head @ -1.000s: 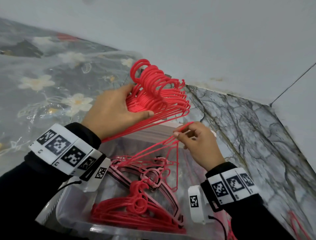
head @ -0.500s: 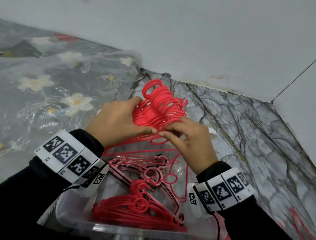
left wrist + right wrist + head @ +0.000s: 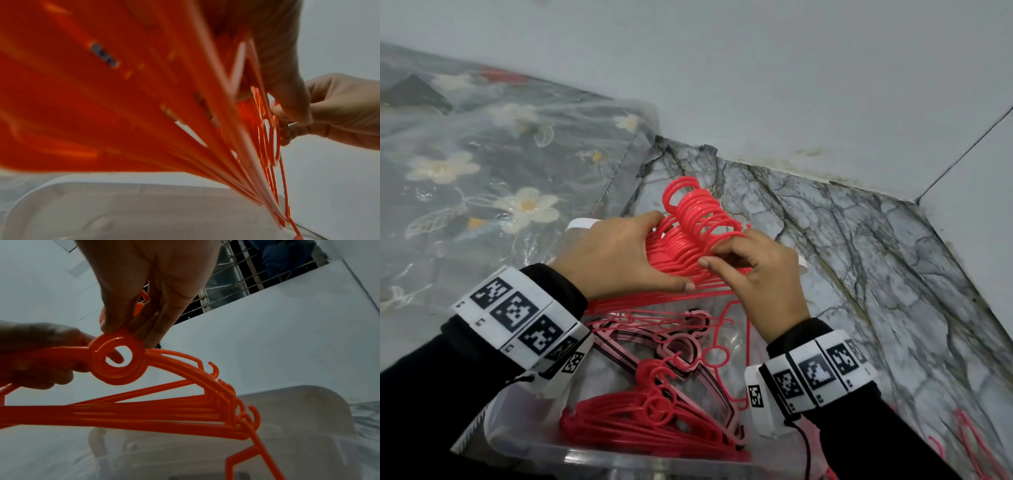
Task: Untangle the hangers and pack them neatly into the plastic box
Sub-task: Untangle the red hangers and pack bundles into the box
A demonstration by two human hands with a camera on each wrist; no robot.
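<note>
- Left hand [image 3: 616, 257] gripping red hanger stack [image 3: 688, 240], thumb under, fingers over.
- Right hand [image 3: 760, 274] pinching stack's rings at fingertips [image 3: 148, 337].
- Held above plastic box [image 3: 524, 442]; more hangers inside.

A grey marble-patterned floor [image 3: 859, 260] is seen beneath everything. A clear plastic box [image 3: 524, 442] is set directly on it. A flowered cloth under clear plastic [image 3: 482, 178] is spread over its left part. Loose red hangers [image 3: 972, 442] are left at the lower right.
</note>
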